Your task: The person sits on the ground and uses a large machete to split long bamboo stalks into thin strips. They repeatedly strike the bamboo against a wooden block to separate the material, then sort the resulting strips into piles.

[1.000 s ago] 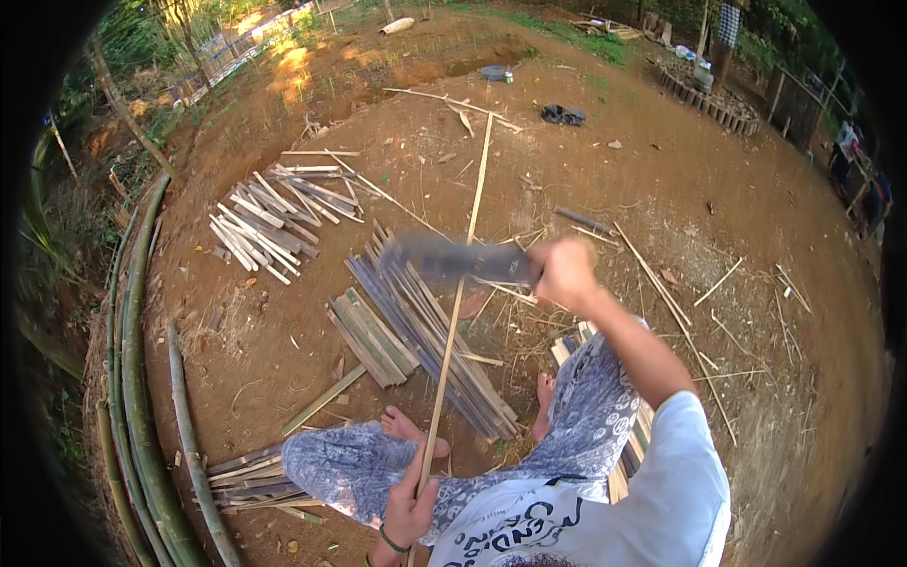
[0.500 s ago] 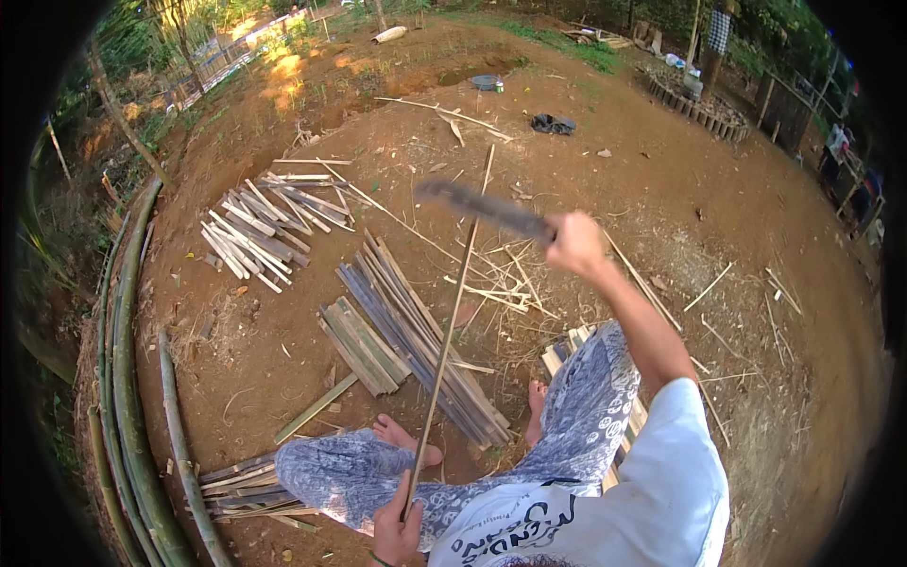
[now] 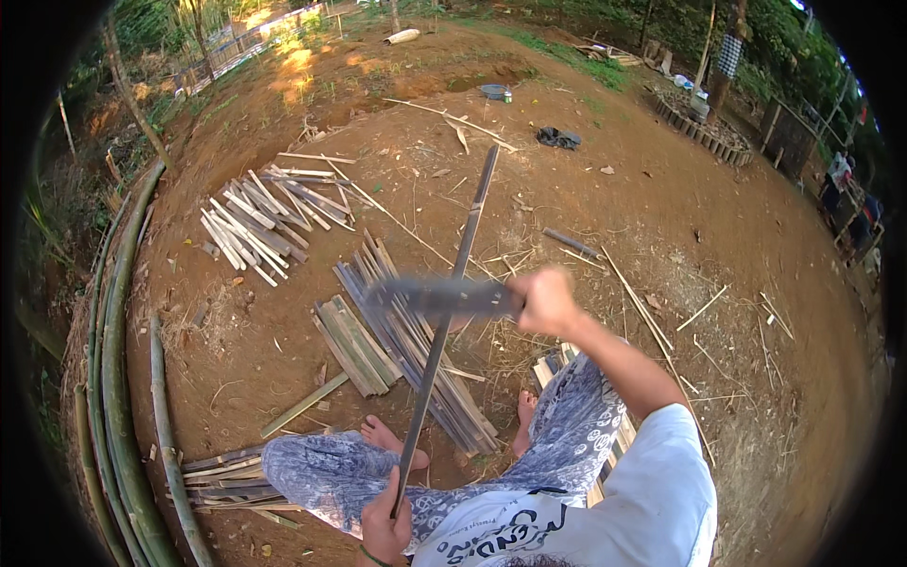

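Here, we see the left hand (image 3: 385, 522) closed around the lower end of a long, dark bamboo strip (image 3: 430, 378), which slants up and away between the bare feet (image 3: 382, 435). The right hand (image 3: 550, 302) grips the machete (image 3: 444, 298) by its handle. We note the motion-blurred blade crossing the strip at mid-length; we cannot tell whether they touch. Beyond, cut bamboo slats (image 3: 260, 219) lie piled on the soil (image 3: 605, 198).

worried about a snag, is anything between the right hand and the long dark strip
Only the blade held by the right hand, crossing in front of the dark strip; nothing else visible stands between.
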Action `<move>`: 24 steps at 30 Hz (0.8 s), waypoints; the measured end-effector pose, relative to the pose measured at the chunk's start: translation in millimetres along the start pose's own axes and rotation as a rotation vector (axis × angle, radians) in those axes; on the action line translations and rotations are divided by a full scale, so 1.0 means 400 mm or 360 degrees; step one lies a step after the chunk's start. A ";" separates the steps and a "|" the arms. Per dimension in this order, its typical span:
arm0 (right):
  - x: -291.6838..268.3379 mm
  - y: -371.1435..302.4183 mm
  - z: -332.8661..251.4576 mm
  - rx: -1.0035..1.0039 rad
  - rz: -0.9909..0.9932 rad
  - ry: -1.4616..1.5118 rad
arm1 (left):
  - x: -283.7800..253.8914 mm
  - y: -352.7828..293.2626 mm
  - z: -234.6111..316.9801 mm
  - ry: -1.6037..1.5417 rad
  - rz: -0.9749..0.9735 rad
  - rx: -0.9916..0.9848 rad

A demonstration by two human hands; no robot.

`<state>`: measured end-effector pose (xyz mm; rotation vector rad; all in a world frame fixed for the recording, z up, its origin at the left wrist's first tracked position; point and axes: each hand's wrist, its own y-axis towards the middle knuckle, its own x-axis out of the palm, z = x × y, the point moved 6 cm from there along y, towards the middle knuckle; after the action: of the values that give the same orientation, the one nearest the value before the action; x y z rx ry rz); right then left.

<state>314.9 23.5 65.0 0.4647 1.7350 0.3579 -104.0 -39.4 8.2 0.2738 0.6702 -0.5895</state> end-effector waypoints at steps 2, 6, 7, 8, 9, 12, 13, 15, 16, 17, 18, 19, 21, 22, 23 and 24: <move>0.019 -0.008 -0.039 -0.0281 -0.0009 0.0132 | -0.002 0.001 0.006 -0.0014 0.0017 -0.0015; -0.007 0.060 0.243 0.0640 -0.0066 -0.0113 | -0.012 -0.076 -0.040 -0.0053 -0.0073 -0.0146; -0.037 0.066 0.277 0.0930 -0.0087 0.0022 | -0.013 -0.095 -0.045 -0.0054 -0.0034 -0.0037; -0.041 0.061 0.287 0.0910 -0.0050 0.0029 | -0.008 -0.106 -0.047 -0.0059 0.0017 0.0084; -0.030 0.066 0.242 0.0636 -0.0013 -0.0050 | 0.003 -0.102 -0.040 -0.0069 0.0086 0.0206; 0.009 0.030 0.117 0.0018 0.0010 -0.0224 | -0.006 -0.066 0.004 -0.0260 0.0069 -0.0008; 0.001 0.037 0.110 -0.0076 0.0000 -0.0248 | -0.004 -0.064 0.005 -0.0263 0.0037 -0.0063; -0.004 0.046 0.185 0.0245 0.0052 -0.0358 | -0.019 -0.088 0.007 -0.0303 0.0045 0.0054; -0.019 0.058 0.307 0.0748 0.0013 -0.0119 | -0.016 -0.106 0.009 -0.0348 0.0028 0.0120; -0.032 0.059 0.440 0.1107 -0.0043 -0.0199 | -0.011 -0.138 -0.002 -0.0272 -0.0044 0.0062; -0.057 0.068 0.482 0.1108 0.0091 -0.0273 | -0.011 -0.170 -0.020 -0.0184 -0.0075 0.0012; -0.040 0.073 0.489 0.1207 0.0156 0.0189 | -0.011 -0.173 -0.037 -0.0097 -0.0076 -0.0022; 0.019 0.040 0.457 0.1356 0.0206 0.1101 | 0.002 -0.146 -0.023 0.0040 0.0066 0.0128; 0.059 0.039 0.419 0.1365 0.0317 0.1726 | 0.017 -0.114 -0.017 0.0070 0.0097 0.0130; 0.074 0.047 0.355 0.1374 0.0333 0.2069 | 0.021 -0.093 -0.013 0.0123 0.0123 0.0123; 0.074 0.057 0.294 0.1375 0.0350 0.2412 | 0.027 -0.082 -0.012 0.0122 0.0132 0.0108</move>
<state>427.2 56.6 25.9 1.1892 3.3416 0.0243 -119.2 -68.3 -4.2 0.3872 0.7101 -0.5247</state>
